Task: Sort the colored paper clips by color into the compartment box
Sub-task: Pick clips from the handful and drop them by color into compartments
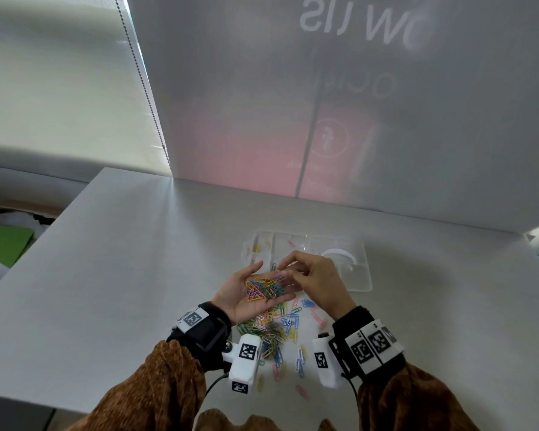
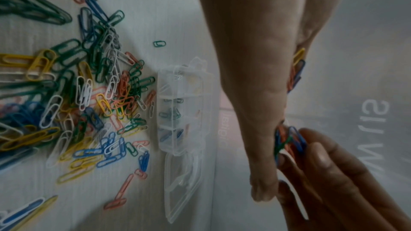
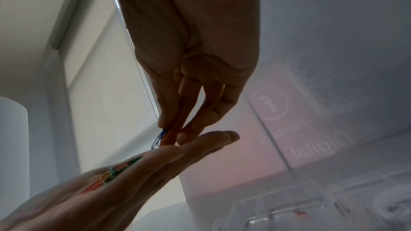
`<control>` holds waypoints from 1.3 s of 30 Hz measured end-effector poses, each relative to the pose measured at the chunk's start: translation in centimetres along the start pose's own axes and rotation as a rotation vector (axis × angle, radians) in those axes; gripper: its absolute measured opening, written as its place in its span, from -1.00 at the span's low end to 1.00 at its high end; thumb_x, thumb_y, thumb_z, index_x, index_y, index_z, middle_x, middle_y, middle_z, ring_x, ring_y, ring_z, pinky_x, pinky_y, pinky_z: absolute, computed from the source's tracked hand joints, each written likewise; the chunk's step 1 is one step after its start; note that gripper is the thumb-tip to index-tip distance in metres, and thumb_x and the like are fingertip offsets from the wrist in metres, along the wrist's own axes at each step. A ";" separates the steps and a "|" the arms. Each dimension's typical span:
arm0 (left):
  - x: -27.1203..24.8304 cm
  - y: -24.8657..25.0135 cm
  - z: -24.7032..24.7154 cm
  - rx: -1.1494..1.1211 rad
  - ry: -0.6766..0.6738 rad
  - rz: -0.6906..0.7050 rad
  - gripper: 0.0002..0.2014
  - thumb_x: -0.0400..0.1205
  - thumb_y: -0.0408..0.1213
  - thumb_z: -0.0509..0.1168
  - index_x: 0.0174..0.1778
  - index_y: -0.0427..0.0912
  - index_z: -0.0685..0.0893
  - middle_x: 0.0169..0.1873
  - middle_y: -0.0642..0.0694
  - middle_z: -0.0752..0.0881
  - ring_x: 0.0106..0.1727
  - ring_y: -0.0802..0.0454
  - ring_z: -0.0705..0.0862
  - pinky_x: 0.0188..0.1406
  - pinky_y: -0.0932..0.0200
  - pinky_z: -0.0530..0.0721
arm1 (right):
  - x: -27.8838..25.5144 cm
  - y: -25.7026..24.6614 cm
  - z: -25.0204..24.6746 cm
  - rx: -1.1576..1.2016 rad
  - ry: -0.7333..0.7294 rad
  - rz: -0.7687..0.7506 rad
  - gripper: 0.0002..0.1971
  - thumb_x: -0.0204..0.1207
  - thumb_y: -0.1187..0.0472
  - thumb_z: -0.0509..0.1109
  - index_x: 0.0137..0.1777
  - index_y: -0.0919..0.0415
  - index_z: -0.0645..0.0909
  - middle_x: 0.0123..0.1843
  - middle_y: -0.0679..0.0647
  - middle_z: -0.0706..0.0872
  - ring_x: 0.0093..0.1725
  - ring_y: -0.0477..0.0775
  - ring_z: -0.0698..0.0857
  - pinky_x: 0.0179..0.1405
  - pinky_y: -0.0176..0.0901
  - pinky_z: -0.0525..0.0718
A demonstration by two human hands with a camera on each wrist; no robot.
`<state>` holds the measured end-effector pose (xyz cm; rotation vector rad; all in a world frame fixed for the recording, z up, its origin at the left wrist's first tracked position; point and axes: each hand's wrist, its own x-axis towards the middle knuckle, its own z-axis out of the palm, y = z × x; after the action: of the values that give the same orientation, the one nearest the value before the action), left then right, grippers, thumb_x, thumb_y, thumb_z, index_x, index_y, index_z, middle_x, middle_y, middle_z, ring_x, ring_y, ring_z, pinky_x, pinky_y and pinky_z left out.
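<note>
A handful of colored paper clips [image 1: 263, 289] is cupped in the upturned palm of the left hand [image 1: 249, 295], whose fingers are extended and only loosely bent; the hand is held above the table [image 1: 122, 259], just in front of the compartment box [image 1: 355, 275]. At the fingertip end of that palm, a few clips, blue and orange among them, are pinched between the thumb and fingertips of the right hand [image 1: 318, 281]; the pinch is seen in the right wrist view at the blue clip [image 3: 158, 139]. The compartment box is clear plastic, with its lid [image 2: 182, 187] lying open beside it. Several compartments already hold clips: yellow ones [image 1: 266, 244] in the far left cell, a pink one [image 1: 291, 243] next to it, and green [image 2: 172, 113] and blue [image 2: 171, 135] ones in neighbouring cells. On the near side of the box, a large mixed pile of clips [image 1: 277, 331] is spread on the table beneath and between the wrists, green, blue, yellow, white and pink tangled together. Brown sleeves [image 1: 156, 387] and wrist-mounted cameras [image 1: 243, 362] with printed markers are seen nearest the viewer.
</note>
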<state>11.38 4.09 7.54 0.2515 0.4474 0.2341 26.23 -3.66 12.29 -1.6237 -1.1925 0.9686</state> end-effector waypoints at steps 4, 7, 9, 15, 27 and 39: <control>0.0 0.0 -0.2 -0.009 0.002 0.023 -0.51 0.55 -0.37 0.35 0.31 -0.64 0.48 0.25 -0.60 0.54 0.33 -0.44 0.55 0.49 -0.23 0.33 | -0.4 -0.3 0.0 -0.094 -0.009 -0.090 -0.86 0.51 0.39 0.39 -0.01 0.22 0.73 -0.17 0.03 0.81 -0.25 -0.26 0.78 -0.23 -0.45 0.70; -0.1 0.2 -0.2 0.011 0.029 0.053 -0.50 0.51 -0.40 0.40 0.28 -0.65 0.51 0.26 -0.62 0.53 0.33 -0.45 0.54 0.42 -0.26 0.44 | -0.8 -0.6 0.3 -0.046 0.052 -0.148 -0.83 0.52 0.38 0.38 0.03 0.20 0.74 -0.10 -0.03 0.81 -0.20 -0.25 0.79 -0.22 -0.50 0.67; -0.2 0.2 -0.1 0.001 0.035 0.056 -0.46 0.53 -0.37 0.38 0.34 -0.65 0.45 0.32 -0.63 0.47 0.38 -0.47 0.49 0.44 -0.26 0.40 | -0.8 -0.8 0.2 0.132 0.111 -0.073 -0.84 0.56 0.38 0.31 0.02 0.24 0.71 -0.13 0.07 0.82 -0.20 -0.03 0.81 -0.25 -0.32 0.72; 0.2 0.0 -1.0 0.036 0.013 0.073 -0.41 0.73 -0.08 0.02 0.43 -0.59 0.37 0.34 -0.54 0.48 0.39 -0.34 0.50 0.59 -0.16 0.17 | 0.2 0.3 1.1 -0.125 -0.058 0.083 -0.93 0.52 0.29 0.39 -0.11 0.30 0.63 -0.35 -0.03 0.61 -0.45 -0.19 0.56 -0.37 -0.41 0.54; 0.0 0.0 -0.9 -0.031 -0.008 0.021 -0.42 0.64 -0.17 0.26 0.38 -0.62 0.37 0.25 -0.55 0.55 0.25 -0.36 0.62 0.38 -0.29 0.48 | 0.8 0.2 1.9 -0.405 -0.087 -0.010 -0.91 0.35 0.34 0.51 -0.24 0.21 0.64 -0.31 -0.16 0.45 -0.31 -0.25 0.42 -0.29 -0.56 0.36; 0.3 0.0 -1.2 0.068 -0.017 -0.005 -0.44 0.72 -0.13 0.10 0.37 -0.64 0.39 0.26 -0.56 0.55 0.28 -0.38 0.59 0.52 -0.25 0.29 | 1.3 0.2 1.0 -0.352 -0.199 0.073 -0.95 0.39 0.31 0.49 -0.18 0.26 0.68 -0.31 -0.15 0.56 -0.28 -0.22 0.54 -0.35 -0.53 0.44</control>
<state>11.06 4.41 6.41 0.3191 0.4397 0.2119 25.62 -2.25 11.71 -1.8889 -1.5147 1.0277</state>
